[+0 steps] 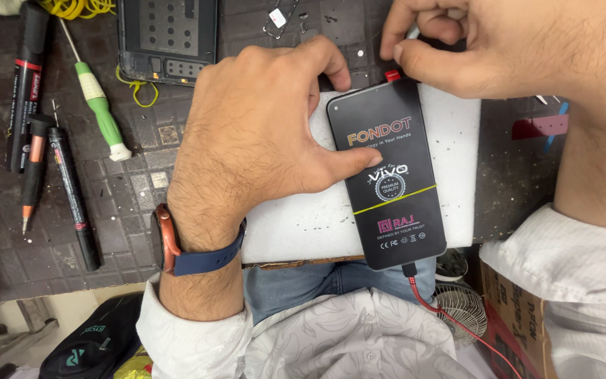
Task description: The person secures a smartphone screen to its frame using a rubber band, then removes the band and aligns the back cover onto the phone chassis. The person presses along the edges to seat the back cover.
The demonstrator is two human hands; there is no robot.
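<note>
On foam pad (450, 140), left hand (261, 140) pressing phone (391, 175)

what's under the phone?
The phone lies on a white foam pad on the dark mat. The left hand presses its thumb on the screen; the right hand pinches at its top edge. The pad's middle is covered.

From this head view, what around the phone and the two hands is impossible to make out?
- Right hand: fingertips curl under at the phone top edge; what they pinch is hidden.
- Left hand: covers part of the white pad and the phone's left edge.
- Red cable: runs off the bottom edge.
- Opened phone back: cut by the top edge.
</note>
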